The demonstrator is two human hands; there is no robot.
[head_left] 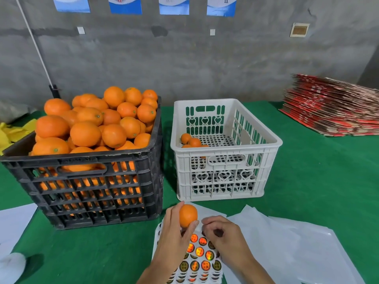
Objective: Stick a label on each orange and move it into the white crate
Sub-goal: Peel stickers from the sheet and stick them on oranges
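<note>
Orange (pixel 188 215) gripped in my left hand (pixel 174 236) above the sticker sheet (pixel 198 257) near the tabletop's front edge, right hand (pixel 222 234) curled, pinching at a label I can't see; likely risk is the sticker folding, white crate (pixel 223 160) waiting behind.

a green cloth (pixel 307 181) is covering the table. a slanting stack of flattened red and brown cardboard boxes (pixel 332 107) is lying at its far right corner. crumpled yellow material (pixel 12 132) is sitting at the left edge. four blue and white posters (pixel 143 5) are hanging on the grey concrete wall (pixel 205 58), and a white pole (pixel 34 44) is leaning against it.
</note>
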